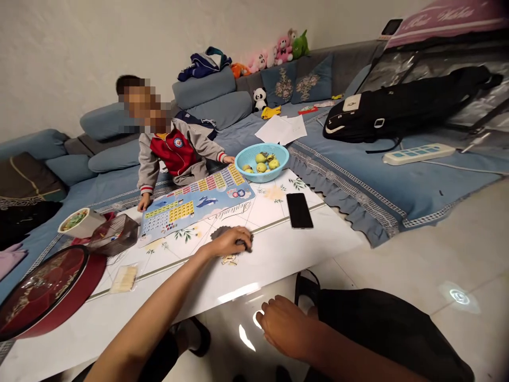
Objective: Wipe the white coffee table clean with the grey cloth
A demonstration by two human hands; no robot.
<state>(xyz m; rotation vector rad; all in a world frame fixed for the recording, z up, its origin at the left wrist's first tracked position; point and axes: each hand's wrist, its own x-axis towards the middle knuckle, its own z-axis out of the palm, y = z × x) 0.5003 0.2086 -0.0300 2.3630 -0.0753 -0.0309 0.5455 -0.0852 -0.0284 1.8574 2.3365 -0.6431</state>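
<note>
My left hand [231, 242] is closed on a dark grey crumpled cloth [220, 232] and rests with it on the white patterned tabletop [274, 249]. Part of the cloth bunches out past the fingertips; the palm hides the rest. Off the table's near edge, above the floor, my right hand [283, 326] hangs with curled fingers and nothing visible in them. A black phone [299, 211] lies to the right of the cloth. Behind it are a colourful learning chart [199, 200] and a blue basket [261, 175] holding several green-yellow fruits.
Across the table a person in a red and grey jacket [181, 154] touches the chart and basket. At left stand a red lidded tray [59, 297], a brown box [115, 236] and a toothpick packet [124, 278]. A blue sofa [366, 180] bears papers, a black bag [393, 114] and a power strip [421, 154].
</note>
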